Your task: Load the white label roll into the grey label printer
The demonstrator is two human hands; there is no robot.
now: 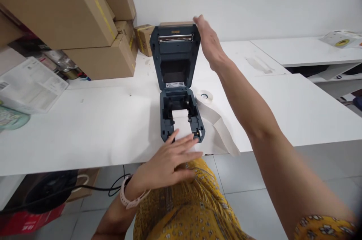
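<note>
**Markings check: no text legible**

The white sticker (pixel 174 84) inside the open lid of the label printer (pixel 164 119) bore print too small to read. The white box (pixel 35 83) at far left carried small print, also unresolved. White characters on the red box (pixel 31 221) below the tabletop (pixel 113 127) were blurred; reading not obtained.

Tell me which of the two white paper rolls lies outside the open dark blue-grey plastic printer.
The roll on the white tabletop, right of the printer, its long strip trailing toward the front edge; the other roll sits inside.
</note>
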